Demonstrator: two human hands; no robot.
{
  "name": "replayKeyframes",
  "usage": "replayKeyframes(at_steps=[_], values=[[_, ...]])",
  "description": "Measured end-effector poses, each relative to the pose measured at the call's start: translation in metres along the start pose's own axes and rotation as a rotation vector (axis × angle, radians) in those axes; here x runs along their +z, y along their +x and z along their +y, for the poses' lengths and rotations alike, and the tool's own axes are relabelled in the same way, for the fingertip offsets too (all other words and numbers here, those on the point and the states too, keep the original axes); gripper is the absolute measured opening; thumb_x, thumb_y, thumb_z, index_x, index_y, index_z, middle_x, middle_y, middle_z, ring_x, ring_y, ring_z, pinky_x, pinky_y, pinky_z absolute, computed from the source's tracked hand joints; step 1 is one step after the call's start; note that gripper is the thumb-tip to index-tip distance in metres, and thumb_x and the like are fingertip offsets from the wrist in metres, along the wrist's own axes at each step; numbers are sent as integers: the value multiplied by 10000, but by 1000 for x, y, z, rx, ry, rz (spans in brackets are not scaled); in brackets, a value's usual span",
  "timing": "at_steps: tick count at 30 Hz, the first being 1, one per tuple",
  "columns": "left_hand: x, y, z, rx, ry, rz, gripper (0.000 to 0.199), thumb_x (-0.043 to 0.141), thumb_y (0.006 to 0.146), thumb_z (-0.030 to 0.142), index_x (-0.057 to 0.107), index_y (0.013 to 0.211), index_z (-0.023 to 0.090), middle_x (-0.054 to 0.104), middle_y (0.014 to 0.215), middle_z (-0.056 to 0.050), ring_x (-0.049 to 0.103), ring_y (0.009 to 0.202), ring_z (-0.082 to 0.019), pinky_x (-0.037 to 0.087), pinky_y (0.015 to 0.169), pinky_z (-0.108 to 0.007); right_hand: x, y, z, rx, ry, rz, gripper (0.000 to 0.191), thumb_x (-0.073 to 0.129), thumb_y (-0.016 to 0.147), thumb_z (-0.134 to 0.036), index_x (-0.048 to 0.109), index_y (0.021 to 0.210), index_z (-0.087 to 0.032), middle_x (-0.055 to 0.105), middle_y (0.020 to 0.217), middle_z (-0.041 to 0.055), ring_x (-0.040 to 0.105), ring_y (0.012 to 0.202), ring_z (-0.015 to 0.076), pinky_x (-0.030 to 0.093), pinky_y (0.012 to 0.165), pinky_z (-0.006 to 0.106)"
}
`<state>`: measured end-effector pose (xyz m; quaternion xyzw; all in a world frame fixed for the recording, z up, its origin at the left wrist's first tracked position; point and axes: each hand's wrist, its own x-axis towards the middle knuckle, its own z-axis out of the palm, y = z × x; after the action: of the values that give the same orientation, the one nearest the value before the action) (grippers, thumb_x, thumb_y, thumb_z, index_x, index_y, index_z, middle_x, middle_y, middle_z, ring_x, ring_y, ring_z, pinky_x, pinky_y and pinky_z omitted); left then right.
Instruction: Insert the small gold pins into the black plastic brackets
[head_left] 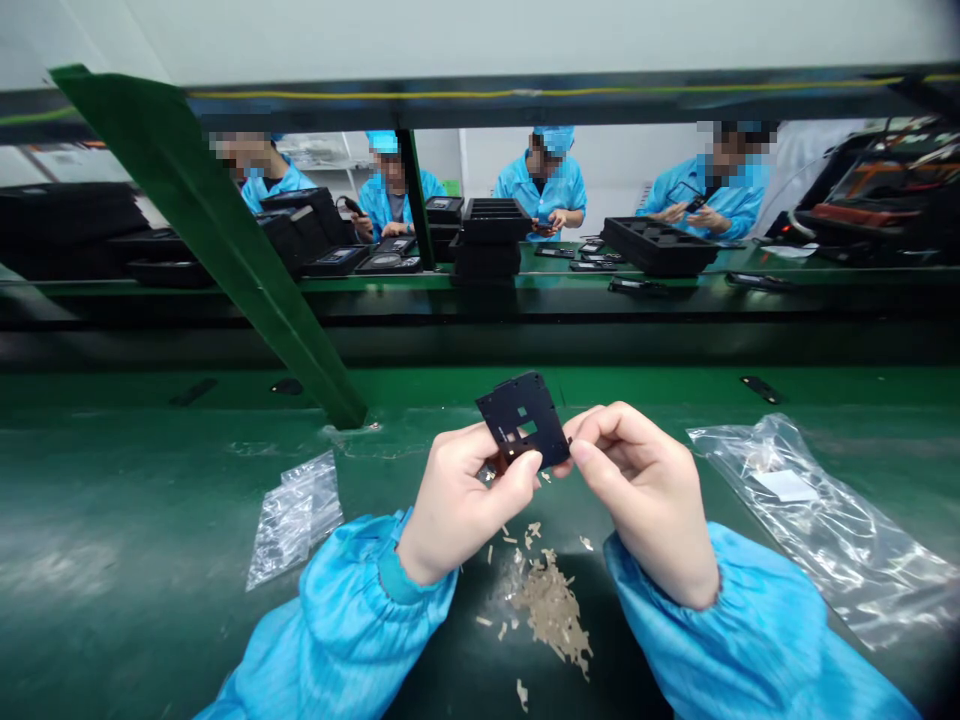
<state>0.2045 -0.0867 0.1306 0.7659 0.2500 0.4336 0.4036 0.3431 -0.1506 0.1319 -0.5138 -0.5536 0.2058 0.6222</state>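
Between thumb and fingers, my left hand (472,490) holds a thin black plastic plate (536,405) with square cut-outs, tilted above the bench. It looks like a housing part of a small device. My right hand (637,475) pinches at the plate's lower right corner with thumb and forefinger. Whether it grips the edge itself or a tiny piece there, I cannot make out. Below the hands, a loose pile of small beige-grey pieces (553,605) lies on the green bench, with several scattered around it.
Clear plastic bags (296,515) lie at left, and a larger clear bag (817,520) with a white label at right. A green slanted post (225,260) rises from the bench. Small dark parts (760,388) lie farther back. Beyond, co-workers (544,185) sit behind black trays (491,235).
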Motion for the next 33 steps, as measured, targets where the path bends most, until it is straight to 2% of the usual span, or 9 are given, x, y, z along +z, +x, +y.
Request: replayKeyframes(at_steps=[6,10,18,23,30,33], values=[[-2,1,-4,-1,-34,-42,136,533,765,183,623,672,141,630,567,-22,532,433,-88,431,407,-185,1,2,-3,15,19,-4,130,541,789,-151,503,668,-177,579,675,-12,589,545,97,498,525,223],[-5,2,-8,-28,-179,-108,143,530,790,212,647,735,150,622,585,-18,514,425,-78,411,393,-179,2,0,-6,25,40,-17,131,536,780,-141,493,661,-177,570,665,-13,583,540,95,481,502,214],[-8,9,-24,-99,-412,-209,300,601,761,456,619,682,168,588,602,-29,512,501,-110,429,465,-224,2,-2,-13,-21,9,-53,140,521,764,-107,485,653,-184,532,666,-12,545,587,108,453,536,238],[-8,14,-33,-37,-461,-244,281,602,771,448,623,722,171,566,644,-28,513,546,-113,441,510,-232,1,-3,-13,-14,-20,-92,126,520,764,-110,493,665,-184,536,689,-4,538,614,115,445,566,248],[-10,18,-45,152,-519,-334,145,563,835,283,638,797,166,530,687,-12,493,590,-90,415,542,-213,-2,0,-14,15,-53,-164,127,511,745,-92,496,653,-177,544,695,-2,529,629,107,427,577,229],[-11,20,-47,165,-516,-370,144,556,842,269,647,808,163,520,667,-8,488,601,-92,412,564,-218,-2,2,-13,39,-40,-197,127,514,736,-88,491,647,-177,546,701,-5,522,630,100,421,574,216]])
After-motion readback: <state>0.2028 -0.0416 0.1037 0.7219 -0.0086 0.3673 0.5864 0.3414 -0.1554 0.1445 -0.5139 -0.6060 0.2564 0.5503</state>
